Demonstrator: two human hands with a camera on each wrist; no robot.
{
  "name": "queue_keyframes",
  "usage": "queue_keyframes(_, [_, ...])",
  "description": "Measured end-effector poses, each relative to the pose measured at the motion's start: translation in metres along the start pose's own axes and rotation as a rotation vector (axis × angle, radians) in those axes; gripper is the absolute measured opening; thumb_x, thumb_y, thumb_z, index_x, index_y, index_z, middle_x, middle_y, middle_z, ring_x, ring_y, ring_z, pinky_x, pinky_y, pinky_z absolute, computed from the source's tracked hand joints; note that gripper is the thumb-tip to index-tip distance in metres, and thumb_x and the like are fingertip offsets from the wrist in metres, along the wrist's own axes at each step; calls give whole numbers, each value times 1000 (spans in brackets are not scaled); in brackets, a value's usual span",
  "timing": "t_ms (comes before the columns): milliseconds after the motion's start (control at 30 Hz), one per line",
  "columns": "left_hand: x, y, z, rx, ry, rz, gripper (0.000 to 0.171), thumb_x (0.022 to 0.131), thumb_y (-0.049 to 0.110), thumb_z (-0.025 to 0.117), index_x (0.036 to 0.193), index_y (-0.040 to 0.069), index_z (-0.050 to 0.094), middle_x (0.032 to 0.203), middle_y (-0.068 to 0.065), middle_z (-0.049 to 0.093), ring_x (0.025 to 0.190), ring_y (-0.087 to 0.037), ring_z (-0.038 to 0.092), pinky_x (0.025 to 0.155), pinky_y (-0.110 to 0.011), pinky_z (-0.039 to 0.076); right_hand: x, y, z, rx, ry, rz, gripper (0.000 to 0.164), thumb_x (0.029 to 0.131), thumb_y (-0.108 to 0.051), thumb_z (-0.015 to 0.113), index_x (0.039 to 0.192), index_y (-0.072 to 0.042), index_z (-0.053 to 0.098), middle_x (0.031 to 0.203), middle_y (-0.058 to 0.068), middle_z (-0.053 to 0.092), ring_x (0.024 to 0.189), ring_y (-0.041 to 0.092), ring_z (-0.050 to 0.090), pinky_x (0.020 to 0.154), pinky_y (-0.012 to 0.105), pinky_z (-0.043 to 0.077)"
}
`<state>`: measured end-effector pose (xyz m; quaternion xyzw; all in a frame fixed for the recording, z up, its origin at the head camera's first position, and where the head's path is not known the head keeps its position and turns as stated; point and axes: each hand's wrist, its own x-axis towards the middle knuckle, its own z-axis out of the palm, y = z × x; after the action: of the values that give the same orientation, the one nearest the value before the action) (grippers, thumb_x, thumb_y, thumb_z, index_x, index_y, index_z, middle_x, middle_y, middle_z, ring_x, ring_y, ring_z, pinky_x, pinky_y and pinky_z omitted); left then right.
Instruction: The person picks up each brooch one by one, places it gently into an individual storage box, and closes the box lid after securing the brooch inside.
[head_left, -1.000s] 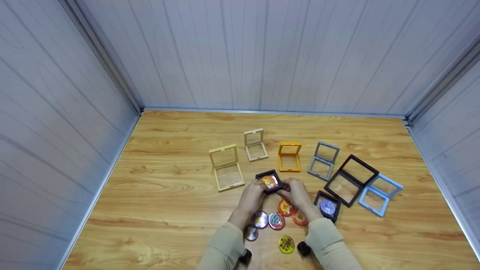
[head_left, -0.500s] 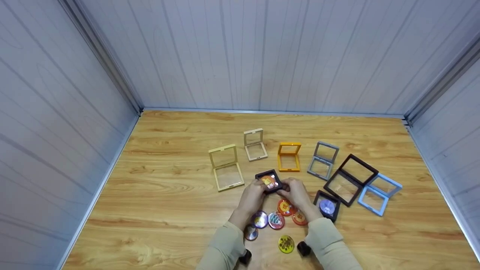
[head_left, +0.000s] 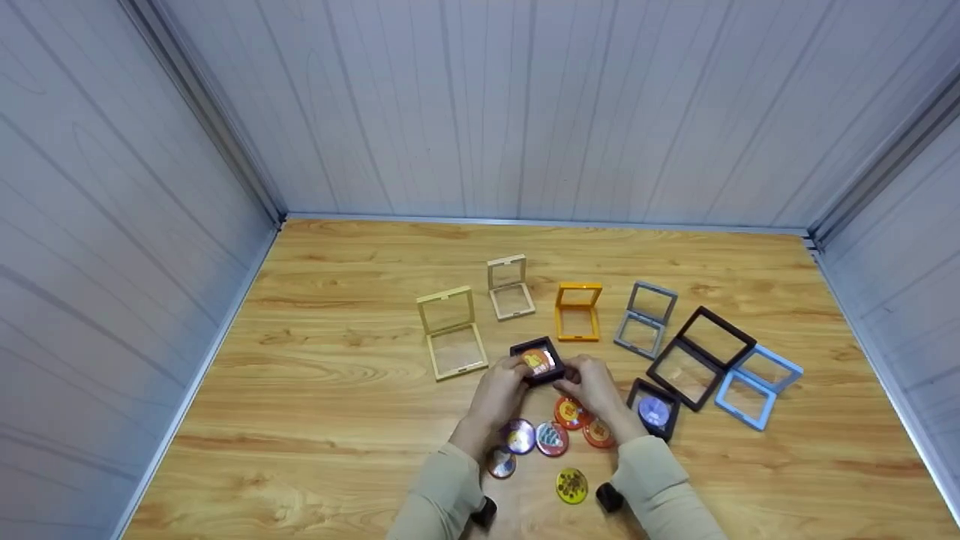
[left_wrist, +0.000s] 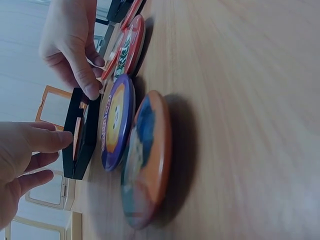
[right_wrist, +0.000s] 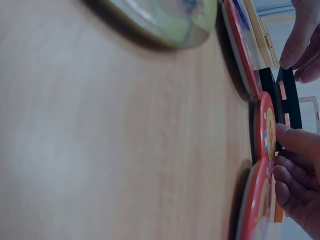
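Both hands hold a small black display frame (head_left: 553, 373) with an orange-and-yellow round badge (head_left: 537, 361) in it. In the left wrist view its two black halves stand slightly apart. My left hand (head_left: 496, 391) pinches the near left side, thumb and fingers at the edge. At the right corner, my right hand (head_left: 594, 386) pinches the frame between thumb and curled fingers. Just below lie several badges: a red one (head_left: 571, 412), another red one (head_left: 598, 433), a red-rimmed one (head_left: 552, 439) and a purple one (head_left: 520, 436).
Open frames stand behind: pale yellow (head_left: 456, 352), beige (head_left: 512, 301), orange (head_left: 577, 325), grey (head_left: 640, 335), large black (head_left: 686, 373) and light blue (head_left: 747, 400). A black frame with a purple badge (head_left: 654, 410) lies right. Nearer are a yellow badge (head_left: 571, 486) and a brownish badge (head_left: 502, 463).
My left hand and forearm have shifted slightly to the left, still at the black frame. The right hand keeps its place at the corner.
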<state>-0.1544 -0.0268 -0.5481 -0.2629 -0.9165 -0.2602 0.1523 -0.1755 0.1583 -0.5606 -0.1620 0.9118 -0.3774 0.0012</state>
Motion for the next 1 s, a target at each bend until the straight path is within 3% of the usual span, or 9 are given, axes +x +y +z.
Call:
queue_keyframes(433, [-24, -1, -13, 1, 81, 31, 13, 78, 6, 63, 90, 1, 63, 90, -7, 59, 83, -20, 56, 77, -30, 47, -2, -5, -7, 5, -21, 42, 30, 72, -4, 70, 100, 4, 62, 76, 6, 58, 66, 14, 54, 61, 27, 49])
queue_keyframes(633, [-40, 1, -19, 12, 26, 24, 17, 79, 14, 64, 91, 2, 63, 88, -7, 58, 83, -20, 56, 75, -30, 47, -5, -7, -14, -40, -23, 62, 33, 73, -7, 71, 103, 2, 62, 80, 6, 58, 72, 16, 55, 66, 31, 48])
queue_keyframes(867, [-57, 5, -19, -2, -78, 14, 32, 76, 26, 68, 95, 1, 62, 91, -6, 56, 83, -18, 53, 73, -29, 46, -11, -10, -20, -96, 49, -41, 32, 70, -7, 73, 99, 3, 62, 80, 9, 59, 69, 20, 56, 62, 33, 49])
queue_keyframes(1000, [-64, 8, -19, -26, -132, 4, 37, 75, 29, 69, 98, 0, 61, 94, -6, 55, 85, -18, 52, 73, -29, 46, -16, -16, -24, -102, 50, -44, 33, 71, -9, 73, 101, 1, 62, 83, 9, 59, 72, 20, 56, 63, 32, 50])
